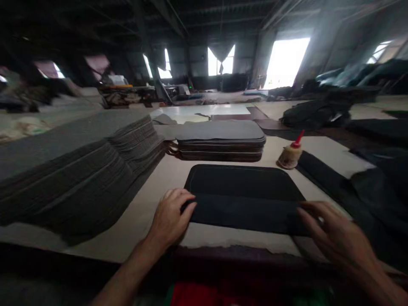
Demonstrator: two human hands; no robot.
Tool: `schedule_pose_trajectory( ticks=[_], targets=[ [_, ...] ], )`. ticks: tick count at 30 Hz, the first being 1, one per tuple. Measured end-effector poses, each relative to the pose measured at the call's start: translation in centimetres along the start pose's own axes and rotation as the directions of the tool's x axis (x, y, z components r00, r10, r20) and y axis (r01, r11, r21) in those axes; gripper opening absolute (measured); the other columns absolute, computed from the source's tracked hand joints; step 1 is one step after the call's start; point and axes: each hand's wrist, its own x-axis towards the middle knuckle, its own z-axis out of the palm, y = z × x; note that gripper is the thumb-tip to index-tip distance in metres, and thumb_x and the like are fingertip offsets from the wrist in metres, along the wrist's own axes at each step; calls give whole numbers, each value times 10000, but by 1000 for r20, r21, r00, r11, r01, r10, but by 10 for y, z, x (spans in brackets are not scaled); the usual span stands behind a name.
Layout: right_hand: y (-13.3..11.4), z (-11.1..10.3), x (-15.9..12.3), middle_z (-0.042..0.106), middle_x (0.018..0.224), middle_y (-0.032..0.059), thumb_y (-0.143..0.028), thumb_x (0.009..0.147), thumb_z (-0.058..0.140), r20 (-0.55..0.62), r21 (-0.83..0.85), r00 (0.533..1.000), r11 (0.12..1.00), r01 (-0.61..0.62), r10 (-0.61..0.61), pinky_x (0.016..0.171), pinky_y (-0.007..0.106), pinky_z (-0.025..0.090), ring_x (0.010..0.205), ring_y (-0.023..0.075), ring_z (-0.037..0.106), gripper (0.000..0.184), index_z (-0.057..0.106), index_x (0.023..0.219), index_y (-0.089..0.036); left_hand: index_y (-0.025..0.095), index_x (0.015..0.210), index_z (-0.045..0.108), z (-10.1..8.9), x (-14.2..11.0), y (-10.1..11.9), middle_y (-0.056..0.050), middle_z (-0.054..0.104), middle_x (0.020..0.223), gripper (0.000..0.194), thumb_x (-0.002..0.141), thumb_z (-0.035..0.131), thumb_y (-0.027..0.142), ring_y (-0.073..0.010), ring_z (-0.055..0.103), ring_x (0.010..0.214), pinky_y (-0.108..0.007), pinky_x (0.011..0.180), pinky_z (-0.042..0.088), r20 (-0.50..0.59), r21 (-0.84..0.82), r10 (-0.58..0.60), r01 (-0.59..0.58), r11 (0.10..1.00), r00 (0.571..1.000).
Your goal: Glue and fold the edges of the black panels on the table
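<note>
A black fabric panel [244, 182] with rounded far corners lies in front of me, its near part showing as a slightly lighter band. At its left edge my left hand [174, 212] is closed, thumb and forefinger pinching the material. My right hand [328, 227] is at the right edge, thumb and fingers drawn together on the panel there; it is a little blurred. Just beyond the panel sits a neat stack of grey rounded pieces [221, 131]. To the right of that stack stands a glue bottle [289, 156] with a red nozzle, tilted slightly.
Tall piles of dark grey cut sheets [95, 170] fill the left of the pale tabletop [143, 221]. Dark cloth [379, 191] lies along the right side, and a black bundle [315, 114] rests farther back. Windows and a bright doorway [288, 61] are across the workshop.
</note>
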Motion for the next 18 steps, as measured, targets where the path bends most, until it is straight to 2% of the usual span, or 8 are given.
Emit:
schedule_pose_trajectory(
  ticks=[2,4,6,8,12,18],
  targets=[
    [-46,15,1,600,1347,132,-511,1030,370,118,66,967,973,221,-227,1007,541,530,1216,308,586,511,582,1328,-155,213,1185,654,12,8,28,-99,601,1300,286,953,561,352,-272,503,1250,-487,1071,444,164,-49,164,-158,986,973],
    [-82,28,4,462,1503,117,-476,1035,386,262,132,883,921,367,-390,1136,528,418,1404,297,404,544,475,1457,-145,256,1319,584,24,11,48,-85,506,1457,409,954,555,436,-293,405,1381,-509,1134,397,304,-76,261,-249,965,916],
    [-102,36,6,352,1565,116,-487,1031,403,392,170,810,900,401,-435,1177,538,351,1460,299,301,606,393,1513,-120,293,1432,480,34,10,55,-77,415,1551,539,951,520,534,-319,329,1450,-556,1166,356,443,-59,271,-274,960,855],
    [-108,37,6,298,1580,136,-527,1017,424,462,172,782,907,384,-419,1194,554,304,1471,308,270,671,364,1524,-92,316,1495,385,42,6,52,-70,347,1595,611,952,484,579,-328,292,1477,-596,1185,315,510,-28,254,-279,960,822],
    [-86,30,1,239,1590,180,-593,998,420,478,111,812,940,323,-335,1205,557,267,1479,326,237,755,347,1525,-57,360,1521,314,47,1,39,-29,270,1623,659,937,471,622,-324,241,1499,-634,1201,254,557,26,223,-285,958,800],
    [-25,22,-20,259,1558,263,-677,971,379,352,-120,928,978,172,-120,1160,570,343,1460,377,264,867,386,1488,19,395,1536,239,45,3,31,-5,217,1631,693,931,399,692,-321,223,1501,-649,1194,255,577,31,251,-328,944,777]
  ],
)
